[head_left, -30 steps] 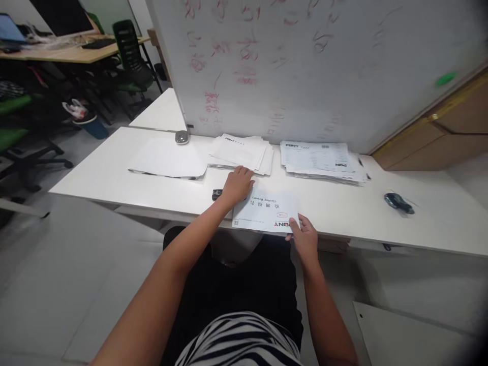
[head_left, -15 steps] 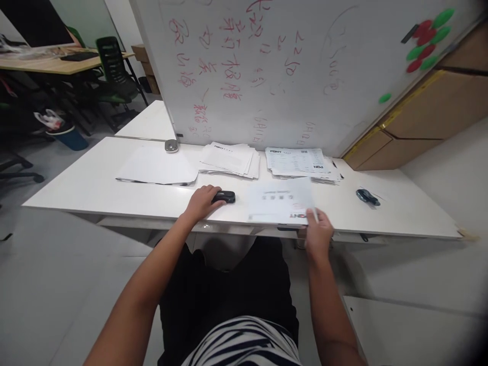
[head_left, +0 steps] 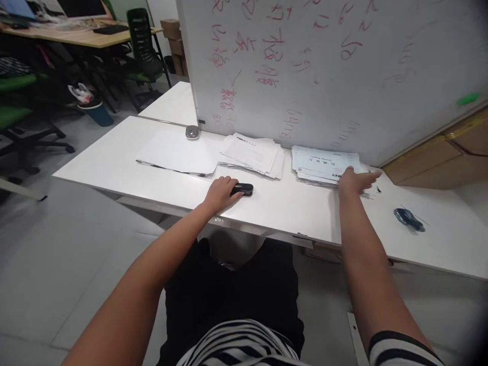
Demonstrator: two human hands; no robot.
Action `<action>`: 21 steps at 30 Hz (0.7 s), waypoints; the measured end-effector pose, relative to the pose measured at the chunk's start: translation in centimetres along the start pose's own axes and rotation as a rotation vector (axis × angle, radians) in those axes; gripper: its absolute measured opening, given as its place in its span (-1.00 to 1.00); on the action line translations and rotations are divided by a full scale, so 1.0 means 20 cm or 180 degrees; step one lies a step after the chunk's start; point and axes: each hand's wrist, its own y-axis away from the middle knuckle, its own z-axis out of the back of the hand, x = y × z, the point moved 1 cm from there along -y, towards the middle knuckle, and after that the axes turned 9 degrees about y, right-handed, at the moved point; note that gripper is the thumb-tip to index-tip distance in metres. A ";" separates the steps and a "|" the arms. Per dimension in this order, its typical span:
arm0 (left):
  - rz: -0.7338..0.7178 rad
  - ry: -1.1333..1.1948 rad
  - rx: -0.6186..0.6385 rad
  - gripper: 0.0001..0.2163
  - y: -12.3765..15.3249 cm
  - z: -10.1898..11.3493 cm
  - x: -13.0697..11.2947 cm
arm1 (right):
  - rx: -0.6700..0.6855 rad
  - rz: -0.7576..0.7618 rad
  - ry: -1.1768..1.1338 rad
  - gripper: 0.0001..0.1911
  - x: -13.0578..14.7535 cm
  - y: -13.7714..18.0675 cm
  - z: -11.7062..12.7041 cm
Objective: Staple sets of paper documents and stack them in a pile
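Observation:
My left hand (head_left: 220, 193) rests on the white table (head_left: 114, 168), fingers curled against a small black stapler (head_left: 242, 189). My right hand (head_left: 353, 181) reaches out flat onto the right-hand stack of printed papers (head_left: 322, 163), fingers stretched toward its right edge. The sheet it carried lies on top of that stack. A middle pile of white sheets (head_left: 253, 152) lies just beyond the stapler.
A left pile of blank sheets (head_left: 177, 152) and a small grey round object (head_left: 192, 132) sit near a whiteboard (head_left: 324, 66) standing along the table's back. A dark blue object (head_left: 407, 218) lies at right. Chairs and desks stand at far left.
My right hand has carried the printed sheet from the table's front edge to the right stack and laid it there. My left hand moved onto the stapler and stayed.

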 end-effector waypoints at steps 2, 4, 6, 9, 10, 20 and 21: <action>0.0032 0.0019 0.0024 -0.69 0.00 0.00 0.00 | -0.0235 0.0570 0.0253 -0.21 0.07 0.13 -0.08; 0.0049 0.0016 0.0050 -0.69 0.00 0.00 0.00 | 0.0230 0.1465 0.0309 -0.27 0.17 0.31 -0.19; 0.0069 -0.0019 0.0052 -0.69 0.00 0.00 -0.01 | 0.1392 0.2338 0.0348 -0.40 0.27 0.49 -0.29; 0.0119 -0.0070 0.0048 -0.67 0.00 0.00 -0.01 | 0.2578 0.2991 0.0586 -0.43 0.36 0.67 -0.40; 0.0125 -0.0076 0.0053 -0.67 0.00 0.00 -0.01 | 0.2725 0.3075 0.0689 -0.41 0.37 0.70 -0.42; 0.0164 -0.0048 0.0096 -0.68 -0.01 0.00 -0.01 | 0.2537 0.3532 0.1063 -0.32 0.29 0.72 -0.40; 0.0164 -0.0054 0.0100 -0.68 -0.01 0.00 -0.01 | 0.2549 0.3541 0.1048 -0.33 0.30 0.72 -0.39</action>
